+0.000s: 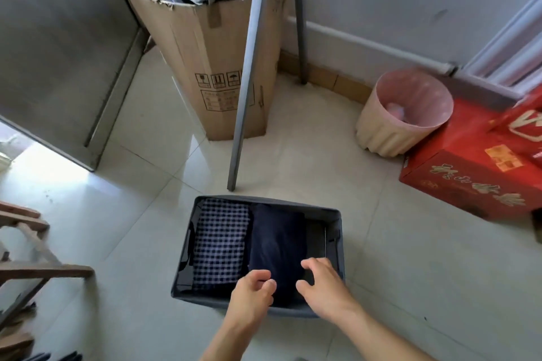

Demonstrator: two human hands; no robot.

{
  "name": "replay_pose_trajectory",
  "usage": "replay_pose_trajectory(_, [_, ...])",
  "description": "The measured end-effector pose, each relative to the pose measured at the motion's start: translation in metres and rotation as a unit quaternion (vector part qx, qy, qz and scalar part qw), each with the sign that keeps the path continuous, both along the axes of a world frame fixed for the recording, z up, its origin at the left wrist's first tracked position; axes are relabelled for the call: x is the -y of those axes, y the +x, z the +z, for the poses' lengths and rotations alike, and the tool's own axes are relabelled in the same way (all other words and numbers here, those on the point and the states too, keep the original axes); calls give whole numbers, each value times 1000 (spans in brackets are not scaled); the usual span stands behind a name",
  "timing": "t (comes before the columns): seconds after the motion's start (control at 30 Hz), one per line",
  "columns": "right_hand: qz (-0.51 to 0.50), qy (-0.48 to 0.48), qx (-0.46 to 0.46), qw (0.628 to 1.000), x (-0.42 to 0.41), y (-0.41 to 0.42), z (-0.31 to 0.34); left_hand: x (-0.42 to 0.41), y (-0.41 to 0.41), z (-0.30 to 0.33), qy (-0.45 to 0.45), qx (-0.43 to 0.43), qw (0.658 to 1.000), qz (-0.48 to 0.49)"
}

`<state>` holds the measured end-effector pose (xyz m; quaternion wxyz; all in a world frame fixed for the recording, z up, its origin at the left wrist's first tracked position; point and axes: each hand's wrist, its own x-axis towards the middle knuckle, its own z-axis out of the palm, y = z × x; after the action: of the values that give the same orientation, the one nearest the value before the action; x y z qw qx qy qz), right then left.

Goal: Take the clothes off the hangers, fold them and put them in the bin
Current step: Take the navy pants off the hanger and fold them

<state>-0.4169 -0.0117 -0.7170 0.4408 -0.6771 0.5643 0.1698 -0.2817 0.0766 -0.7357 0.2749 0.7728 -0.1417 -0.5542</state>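
A dark grey fabric bin [335, 214] stands on the tiled floor in front of me. Inside it, a folded blue-and-white checked garment [220, 240] lies on the left and a folded dark navy garment [277, 246] lies beside it in the middle. The bin's right part shows its dark bottom. My left hand [252, 293] hovers over the near edge of the navy garment with loosely curled fingers, holding nothing. My right hand [322, 284] hangs next to it over the bin's near right corner, fingers relaxed and spread.
Grey legs of a clothes rack [249, 67] rise just beyond the bin. Behind them stands a tall cardboard box [217, 47]. A pink waste basket [404, 114] and a red carton [475, 164] sit at the right. Wooden frame pieces [35, 261] lie at the left.
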Motion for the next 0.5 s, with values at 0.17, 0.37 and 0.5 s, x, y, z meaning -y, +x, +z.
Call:
replay_pose_trajectory(0.17, [-42,-26,7,999,9,-12,83,11,-4,86,-35,-23,999,-27])
replay_pose_trajectory(0.37, [-92,-66,50,992,2,-23,198,22,-3,197,-85,-10,994,-71])
replay_pose_trajectory(0.5, [-125,-98,82,984,-12,-35,275,24,-13,276,-126,-16,988,-84])
